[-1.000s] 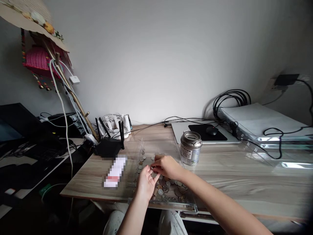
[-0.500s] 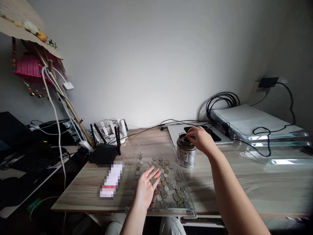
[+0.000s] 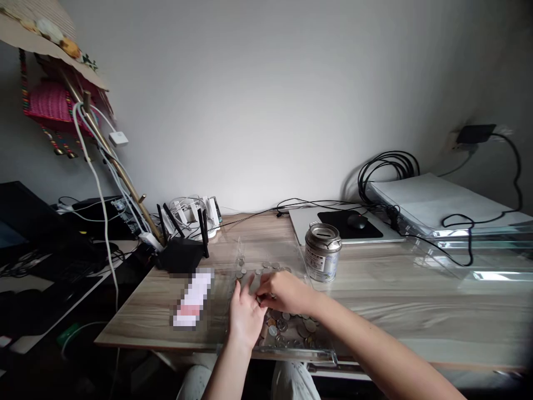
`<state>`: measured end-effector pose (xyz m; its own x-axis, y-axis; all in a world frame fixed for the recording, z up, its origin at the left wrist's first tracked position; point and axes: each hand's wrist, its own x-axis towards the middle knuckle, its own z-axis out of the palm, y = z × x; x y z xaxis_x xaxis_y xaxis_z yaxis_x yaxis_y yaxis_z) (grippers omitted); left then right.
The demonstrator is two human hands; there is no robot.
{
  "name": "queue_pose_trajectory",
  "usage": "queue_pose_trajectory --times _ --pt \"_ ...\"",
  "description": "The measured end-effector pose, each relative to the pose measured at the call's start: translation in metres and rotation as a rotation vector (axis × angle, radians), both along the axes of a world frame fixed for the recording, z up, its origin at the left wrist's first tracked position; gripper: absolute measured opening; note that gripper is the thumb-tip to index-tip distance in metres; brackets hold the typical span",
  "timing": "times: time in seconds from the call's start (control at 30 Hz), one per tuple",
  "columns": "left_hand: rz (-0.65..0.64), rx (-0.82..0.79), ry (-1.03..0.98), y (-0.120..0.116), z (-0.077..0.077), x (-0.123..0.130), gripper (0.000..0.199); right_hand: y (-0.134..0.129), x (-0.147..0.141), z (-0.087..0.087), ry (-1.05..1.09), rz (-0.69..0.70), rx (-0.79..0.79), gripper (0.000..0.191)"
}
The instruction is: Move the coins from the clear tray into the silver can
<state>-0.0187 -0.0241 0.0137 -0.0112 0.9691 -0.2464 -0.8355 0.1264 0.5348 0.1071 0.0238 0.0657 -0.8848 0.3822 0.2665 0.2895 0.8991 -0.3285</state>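
Observation:
My left hand (image 3: 245, 318) lies palm up over a clear plastic tray (image 3: 297, 353), its fingers spread. Over its palm reaches my right hand (image 3: 283, 291), thumb and fingers pinched together; whatever is between those fingertips is hidden. Many loose coins (image 3: 308, 326), silver and some brassy, are scattered in the tray below and around both hands. To the right of the tray stands a metal can (image 3: 323, 253) with a slot in its lid, upright and apart from my hands.
A black router (image 3: 181, 254) with antennas stands left of the tray, behind a blurred paper slip (image 3: 194, 297). Behind the can lie a black mouse pad (image 3: 339, 225) and a mouse (image 3: 357, 220). Clear drawers (image 3: 453, 205) with cables on top stand at the right.
My right hand has moved from the can's lid down and left to my left palm. The coin that lay on that palm is now covered from view. The camera has shifted slightly.

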Motion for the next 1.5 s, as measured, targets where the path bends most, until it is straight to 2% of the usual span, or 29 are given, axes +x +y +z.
queue_pose_trajectory --times 0.1,0.17,0.23,0.3,0.33,0.4,0.6,0.67,0.73,0.77,0.83,0.87,0.9,0.93,1.03,1.07,1.13,1.23,1.3,1.5 --pt "-0.027 -0.003 0.0 -0.001 0.001 0.0 0.038 0.012 0.012 0.006 0.025 -0.114 0.12 0.023" --pt "-0.067 0.0 0.031 -0.001 0.002 0.001 0.04 0.028 0.036 0.02 0.136 -0.334 0.23 0.025" --pt "-0.113 0.007 0.086 -0.001 0.002 0.001 0.042 0.047 0.066 0.036 0.249 -0.629 0.332 0.024" --pt "-0.137 0.012 0.165 -0.001 0.002 0.002 0.042 0.063 0.094 0.048 0.218 -0.846 0.387 0.021" --pt "-0.144 0.014 0.208 -0.001 0.002 0.003 0.041 0.07 0.105 0.051 0.176 -0.909 0.394 0.019" --pt "-0.161 0.026 0.292 -0.002 0.002 0.006 0.042 0.078 0.12 0.053 0.089 -0.946 0.383 0.018" --pt "-0.262 0.118 0.607 -0.007 -0.001 0.012 0.043 0.082 0.123 0.055 -0.045 -0.83 0.343 0.017" --pt "-0.259 0.162 0.799 -0.003 0.001 0.009 0.04 0.078 0.117 0.058 -0.022 -0.838 0.338 0.017" --pt "-0.241 0.231 1.07 0.008 0.006 0.004 0.036 0.069 0.102 0.056 0.109 -0.85 0.352 0.022" --pt "-0.215 0.279 1.226 0.017 0.008 0.0 0.034 0.064 0.091 0.051 0.175 -0.815 0.332 0.025" --pt "-0.184 0.292 1.545 0.039 0.013 -0.008 0.037 0.052 0.062 0.033 0.199 -0.639 0.207 0.03" --pt "-0.229 0.277 1.677 0.049 0.014 -0.012 0.04 0.046 0.046 0.021 0.118 -0.503 0.095 0.032" --pt "-0.332 0.252 1.784 0.057 0.014 -0.015 0.044 0.041 0.03 0.007 0.008 -0.413 0.008 0.035" --pt "-0.451 0.224 1.877 0.063 0.013 -0.018 0.049 0.035 0.016 -0.008 -0.109 -0.418 -0.053 0.042" --pt "-0.597 0.206 1.974 0.06 0.006 -0.026 0.06 0.02 -0.006 -0.044 -0.374 -0.537 -0.163 0.056" --pt "-0.636 0.244 2.013 0.053 0.004 -0.029 0.062 0.015 -0.007 -0.052 -0.401 -0.543 -0.174 0.058" --pt "-0.71 0.366 2.056 0.034 0.002 -0.034 0.063 0.004 -0.001 -0.058 -0.361 -0.457 -0.161 0.061" --pt "-0.732 0.547 2.09 0.01 0.006 -0.04 0.057 -0.009 0.014 -0.052 -0.248 -0.283 -0.138 0.059" --pt "-0.735 0.588 2.112 0.003 0.011 -0.042 0.051 -0.012 0.02 -0.044 -0.247 -0.224 -0.183 0.058" --pt "-0.691 0.387 2.182 0.019 0.02 -0.031 0.055 -0.005 0.015 -0.032 -0.382 -0.29 -0.297 0.072"
